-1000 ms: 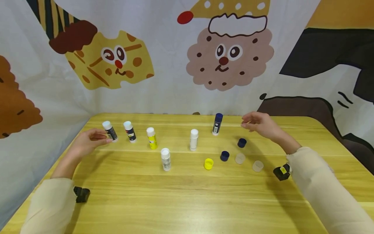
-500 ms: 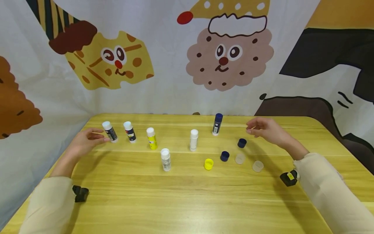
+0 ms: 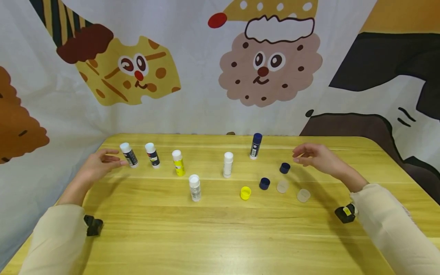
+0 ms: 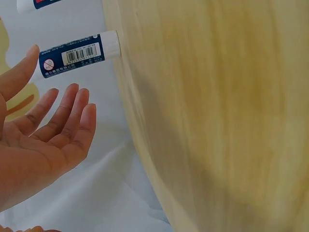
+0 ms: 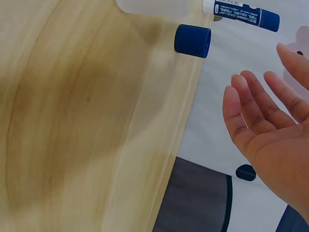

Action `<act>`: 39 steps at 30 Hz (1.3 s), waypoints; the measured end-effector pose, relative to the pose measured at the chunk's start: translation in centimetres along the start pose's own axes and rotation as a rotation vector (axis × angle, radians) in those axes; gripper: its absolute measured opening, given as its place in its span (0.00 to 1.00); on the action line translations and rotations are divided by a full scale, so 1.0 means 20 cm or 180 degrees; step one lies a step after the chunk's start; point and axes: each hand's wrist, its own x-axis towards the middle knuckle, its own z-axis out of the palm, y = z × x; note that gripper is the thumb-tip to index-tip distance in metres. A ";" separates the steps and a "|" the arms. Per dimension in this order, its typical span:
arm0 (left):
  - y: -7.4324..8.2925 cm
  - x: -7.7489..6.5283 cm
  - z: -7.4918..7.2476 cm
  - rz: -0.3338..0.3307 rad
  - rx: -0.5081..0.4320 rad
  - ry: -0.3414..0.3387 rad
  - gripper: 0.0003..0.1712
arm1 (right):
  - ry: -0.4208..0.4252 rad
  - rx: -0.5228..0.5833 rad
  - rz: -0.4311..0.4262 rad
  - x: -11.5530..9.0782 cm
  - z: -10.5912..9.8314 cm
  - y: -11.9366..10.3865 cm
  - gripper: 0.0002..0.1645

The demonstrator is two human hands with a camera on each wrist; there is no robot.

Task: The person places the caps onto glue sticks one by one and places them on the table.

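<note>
My left hand (image 3: pixel 97 166) is beside the leftmost glue stick (image 3: pixel 128 156), a navy-labelled one standing upright with a white top. Its fingers are loosely bent around nothing; in the left wrist view the thumb tip overlaps the end of that glue stick (image 4: pixel 72 55). To its right stand a second navy-labelled glue stick (image 3: pixel 152 156), a yellow one (image 3: pixel 178 163), and two white ones, one nearer (image 3: pixel 195 189) and one farther back (image 3: pixel 228 165). My right hand (image 3: pixel 317 158) hovers with relaxed fingers, holding nothing, past a navy cap (image 3: pixel 284 168). A glue stick with a navy cap (image 3: pixel 255 147) stands to its left.
Loose caps lie on the right half of the wooden table (image 3: pixel 220 236): a yellow cap (image 3: pixel 245 193), another navy cap (image 3: pixel 264 183) and two clear caps, one left (image 3: pixel 282 186) and one right (image 3: pixel 303 195). A cartoon-printed cloth (image 3: pixel 199 76) hangs behind the table's far edge.
My right hand has drawn back to the right, away from the navy-capped glue stick. My left hand has shifted slightly left from the leftmost glue stick. The glue sticks and caps stay put.
</note>
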 end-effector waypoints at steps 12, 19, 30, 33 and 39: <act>-0.03 0.02 0.00 -0.0057 -0.0088 -0.0093 0.42 | -0.0108 -0.0118 -0.0001 0.00 0.04 0.09 0.21; -0.03 0.04 0.00 -0.0082 -0.0135 -0.0156 0.42 | -0.0271 0.0053 0.0021 0.00 0.06 0.12 0.24; -0.02 0.06 -0.01 -0.0088 -0.0298 -0.0271 0.43 | -0.0445 0.0131 -0.0014 0.02 0.07 0.17 0.28; -0.02 0.07 -0.01 -0.0102 -0.0297 -0.0289 0.43 | -0.0474 0.0124 0.0007 0.03 0.08 0.18 0.29; -0.01 0.09 -0.01 -0.0125 -0.0292 -0.0276 0.42 | -0.0531 0.0121 0.0041 0.05 0.08 0.18 0.30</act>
